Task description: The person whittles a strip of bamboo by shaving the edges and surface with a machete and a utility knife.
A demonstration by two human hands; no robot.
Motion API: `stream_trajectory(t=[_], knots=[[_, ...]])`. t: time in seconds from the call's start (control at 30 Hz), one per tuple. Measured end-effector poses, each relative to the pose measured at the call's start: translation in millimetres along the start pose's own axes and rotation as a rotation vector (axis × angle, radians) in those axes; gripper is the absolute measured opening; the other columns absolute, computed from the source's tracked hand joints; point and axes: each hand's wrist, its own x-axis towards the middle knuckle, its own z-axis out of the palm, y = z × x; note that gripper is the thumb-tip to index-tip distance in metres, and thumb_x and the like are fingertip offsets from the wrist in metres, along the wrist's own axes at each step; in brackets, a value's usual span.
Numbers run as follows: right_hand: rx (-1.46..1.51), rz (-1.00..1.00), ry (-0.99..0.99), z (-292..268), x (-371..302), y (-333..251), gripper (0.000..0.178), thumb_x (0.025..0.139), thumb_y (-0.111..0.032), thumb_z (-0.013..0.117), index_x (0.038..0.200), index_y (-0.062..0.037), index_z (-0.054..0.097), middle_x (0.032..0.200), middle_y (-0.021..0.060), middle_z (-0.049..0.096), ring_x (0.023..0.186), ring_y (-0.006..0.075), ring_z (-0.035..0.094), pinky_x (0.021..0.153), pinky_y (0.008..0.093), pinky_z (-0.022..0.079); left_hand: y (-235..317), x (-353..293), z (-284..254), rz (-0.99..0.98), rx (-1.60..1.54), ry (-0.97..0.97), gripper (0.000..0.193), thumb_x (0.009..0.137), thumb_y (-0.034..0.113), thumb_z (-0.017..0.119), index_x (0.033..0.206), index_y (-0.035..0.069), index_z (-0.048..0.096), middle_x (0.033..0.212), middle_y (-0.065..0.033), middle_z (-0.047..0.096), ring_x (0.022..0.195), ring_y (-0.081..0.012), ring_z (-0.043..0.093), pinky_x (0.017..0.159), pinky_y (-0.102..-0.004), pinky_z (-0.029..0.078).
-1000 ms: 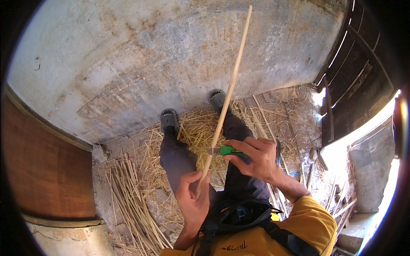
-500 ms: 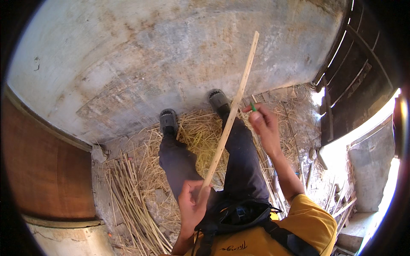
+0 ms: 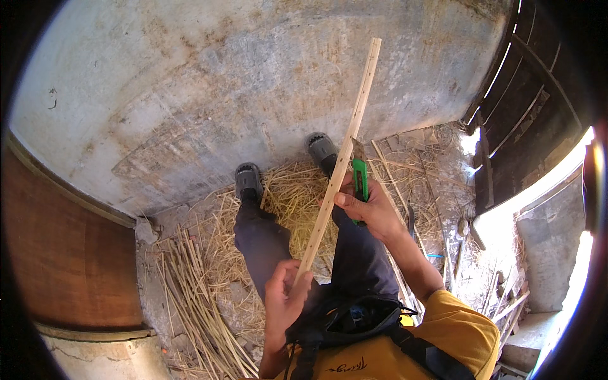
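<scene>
A long, pale wooden strip (image 3: 346, 145) with small dark marks along its face slants up and to the right over my legs. Its lower end is gripped in my left hand (image 3: 285, 303), between thumb and fingers. My right hand (image 3: 373, 206) is closed around a green utility knife (image 3: 360, 180), beside the strip's middle. The knife's blade points up along the right edge of the strip; whether it touches cannot be made out. Some fingers of my right hand are behind the strip.
Straw and shavings (image 3: 291, 196) cover the floor around my feet. A bundle of thin strips (image 3: 196, 297) lies at the left. Ahead rises a stained grey wall (image 3: 209, 88). A brown panel (image 3: 73, 244) stands left, dark boards (image 3: 532, 95) right. An open black bag (image 3: 358, 316) hangs at my waist.
My right hand has moved down and left to the strip, and the green knife now shows plainly in it. The strip has turned slightly, showing its marked face. My left hand keeps its hold.
</scene>
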Motion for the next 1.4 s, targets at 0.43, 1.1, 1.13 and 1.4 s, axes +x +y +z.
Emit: stream_trajectory(t=[0.43,1.1,1.13,1.4], knots=[[0.087,-0.114,0.062,10,-4,4,0.028,0.094,-0.021,0.080,0.112,-0.0047,0.066,0.080,-0.0047,0.058,0.059,0.0026,0.041,0.052,0.0214,0.027,8,-2,-3,-0.107,-0.115,-0.225,0.033,0.114,0.016,0.046,0.135,-0.003,0.062,0.085,-0.0054,0.068,0.067,-0.0073,0.059,0.062,-0.0216,0.048],[0.114,-0.114,0.005,10,-12,-3,0.017,0.099,-0.012,0.075,0.109,0.0009,0.071,0.100,0.0069,0.075,0.092,0.0141,0.070,0.083,0.0288,0.056,3,9,-3,-0.108,-0.225,-0.239,0.030,0.113,0.023,0.048,0.121,-0.002,0.062,0.074,-0.0014,0.054,0.060,-0.0104,0.051,0.056,-0.0255,0.041],[0.113,-0.109,0.001,10,-12,-4,0.017,0.098,-0.011,0.075,0.110,0.0012,0.071,0.100,0.0070,0.075,0.093,0.0142,0.070,0.084,0.0291,0.056,4,9,-3,-0.108,-0.225,-0.239,0.030,0.113,0.023,0.048,0.121,-0.002,0.062,0.074,-0.0014,0.054,0.060,-0.0104,0.051,0.056,-0.0255,0.041],[0.038,-0.087,0.011,10,-13,-8,0.018,0.099,-0.012,0.074,0.110,0.0020,0.072,0.100,0.0066,0.075,0.093,0.0129,0.070,0.085,0.0289,0.056,5,9,-3,-0.146,-0.335,-0.265,0.033,0.112,0.027,0.049,0.119,-0.002,0.062,0.074,-0.0004,0.052,0.058,-0.0088,0.046,0.053,-0.0250,0.038]])
